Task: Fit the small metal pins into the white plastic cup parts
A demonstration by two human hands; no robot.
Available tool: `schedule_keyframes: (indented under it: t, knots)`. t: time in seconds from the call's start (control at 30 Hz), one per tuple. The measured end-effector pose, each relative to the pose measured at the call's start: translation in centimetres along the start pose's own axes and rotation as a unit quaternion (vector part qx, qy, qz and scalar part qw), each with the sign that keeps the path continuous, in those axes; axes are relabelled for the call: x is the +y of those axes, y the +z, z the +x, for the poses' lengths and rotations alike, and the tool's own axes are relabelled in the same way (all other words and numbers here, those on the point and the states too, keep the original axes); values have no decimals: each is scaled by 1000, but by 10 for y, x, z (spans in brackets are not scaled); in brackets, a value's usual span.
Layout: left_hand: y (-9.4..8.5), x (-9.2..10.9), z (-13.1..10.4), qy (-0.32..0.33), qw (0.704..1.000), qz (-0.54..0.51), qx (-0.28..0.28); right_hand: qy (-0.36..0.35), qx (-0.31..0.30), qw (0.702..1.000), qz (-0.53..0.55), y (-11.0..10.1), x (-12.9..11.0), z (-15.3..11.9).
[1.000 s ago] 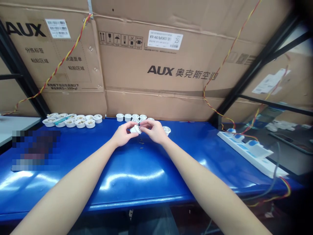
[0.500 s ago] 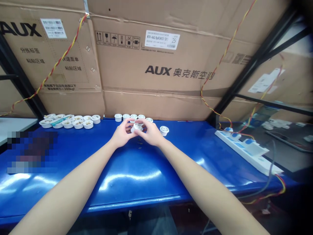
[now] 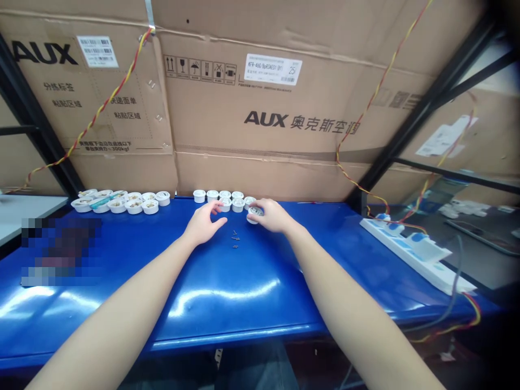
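Observation:
My right hand (image 3: 273,215) closes its thumb and fingers round a small round white cup (image 3: 255,215), its top facing up, just in front of a cluster of similar white cups (image 3: 238,204). My left hand (image 3: 204,222) is empty, thumb and fingers apart, at the left front of that cluster. Several small dark screws (image 3: 235,238) lie on the blue tabletop (image 3: 227,303) between the hands. What is behind my right hand is hidden.
Another group of white cups (image 3: 134,206) stands at the back left, with a teal strip (image 3: 106,200) across some. A pixelated patch covers something at left. A white power strip (image 3: 418,254) lies at right. Cardboard boxes (image 3: 252,151) form the back.
Both hands were around one white cup. The left hand has let go, and the right hand has moved right with a cup in it. The screws now show more clearly.

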State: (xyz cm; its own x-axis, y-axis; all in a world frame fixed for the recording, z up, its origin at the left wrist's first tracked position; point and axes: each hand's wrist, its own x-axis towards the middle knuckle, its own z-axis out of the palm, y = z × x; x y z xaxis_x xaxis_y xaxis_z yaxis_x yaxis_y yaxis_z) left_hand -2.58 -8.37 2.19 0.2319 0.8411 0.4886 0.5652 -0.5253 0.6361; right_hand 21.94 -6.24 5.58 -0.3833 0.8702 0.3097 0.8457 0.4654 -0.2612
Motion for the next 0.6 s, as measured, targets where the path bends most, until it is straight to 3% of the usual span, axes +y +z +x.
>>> schedule_keyframes:
  t: [0.17, 0.6]
  knots:
    - [-1, -1, 0, -9, 1000, 4, -14, 89, -38, 995, 3, 2, 23, -3]
    - [-3, -3, -1, -20, 999, 33, -31, 239, -76, 966, -60, -4, 52, -3]
